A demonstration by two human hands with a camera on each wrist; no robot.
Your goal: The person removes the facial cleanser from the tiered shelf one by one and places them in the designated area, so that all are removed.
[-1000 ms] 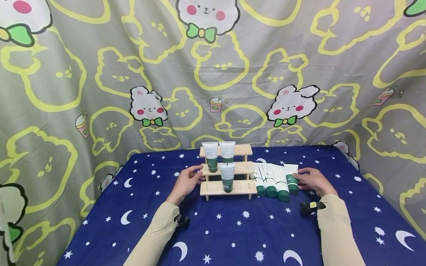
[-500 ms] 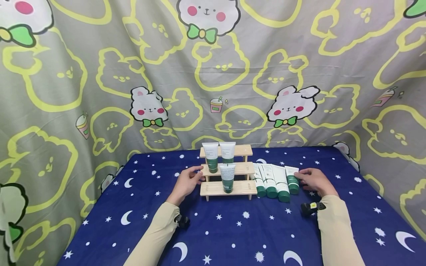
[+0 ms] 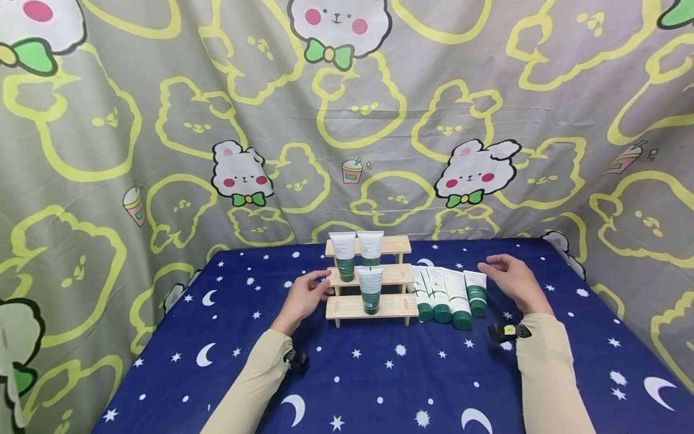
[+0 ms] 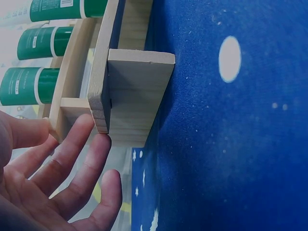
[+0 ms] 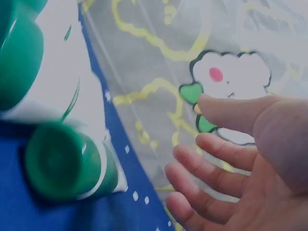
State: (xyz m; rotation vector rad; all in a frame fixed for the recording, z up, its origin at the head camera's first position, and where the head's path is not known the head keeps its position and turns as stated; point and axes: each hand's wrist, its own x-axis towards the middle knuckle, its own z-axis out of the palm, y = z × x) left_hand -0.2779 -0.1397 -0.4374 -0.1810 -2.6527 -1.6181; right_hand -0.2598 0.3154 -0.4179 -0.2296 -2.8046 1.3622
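Observation:
My left hand [image 3: 308,295] is at the left end of a three-tier wooden display stand [image 3: 347,307]. In the left wrist view its thumb [image 4: 31,132] and index finger pinch the end of the middle shelf [image 4: 57,113], while other fingertips lie at the bottom shelf's end. Two white-and-green squeeze tubes stand upright on the middle shelf, one of them the left tube [image 3: 343,256]. A third tube [image 3: 371,289] is upright on the bottom shelf. My right hand [image 3: 512,280], holding nothing, hovers with loosely bent fingers just right of the rightmost tube [image 3: 476,293] in the row on the cloth.
Several more tubes [image 3: 458,298] lie leaning side by side against the stand's right side, green caps toward me. A dark blue cloth [image 3: 379,374] with moons and stars covers the table. Behind it hangs a grey patterned curtain [image 3: 390,126].
My right hand has let go of the rightmost tube and risen up and away from it. That tube first settled slightly lower on the cloth. My left hand has stayed at the stand.

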